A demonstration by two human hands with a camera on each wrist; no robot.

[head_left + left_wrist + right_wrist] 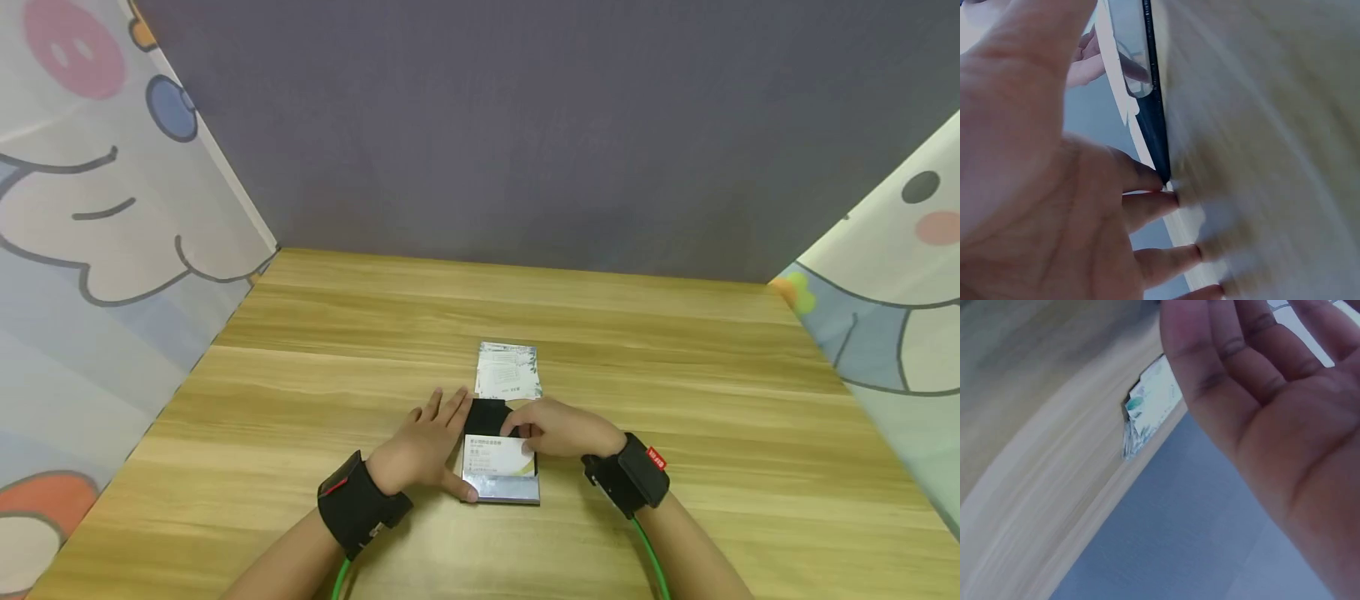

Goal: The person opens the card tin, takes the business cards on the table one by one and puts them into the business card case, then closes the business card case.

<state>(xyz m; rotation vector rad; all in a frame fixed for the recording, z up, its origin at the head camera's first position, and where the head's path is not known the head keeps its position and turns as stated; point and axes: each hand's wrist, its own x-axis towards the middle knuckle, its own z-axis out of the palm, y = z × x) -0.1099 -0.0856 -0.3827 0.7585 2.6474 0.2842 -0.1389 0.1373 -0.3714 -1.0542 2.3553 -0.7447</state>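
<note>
Bare forearms (288,557) come in closest to the head camera, and between the hands a card holder (486,415) lies flat on the table (315,367), well away from the far edge and about midway between the left and right edges. It is black in its upper part, with a silvery, reflective strip along its near edge, and a white card (487,454) rests in it. The left hand (427,446) is spread beside the holder's left edge, thumb at the near left corner, index finger by the far left one. The right hand (566,429) has its fingers bent over the card's far right corner (whether they pinch it or only press, I cannot tell). The card bears a dark heading in what look like Chinese characters, smaller lines below and a yellow curve at its near right corner; the wording is too small to read. Just beyond the holder's far edge, a pile of cards (507,371) shows leafy corners and fine, unreadable print. Black straps (641,479) wrap both wrists, the right one with a red tag (656,457) whose pale lettering is illegible
</note>
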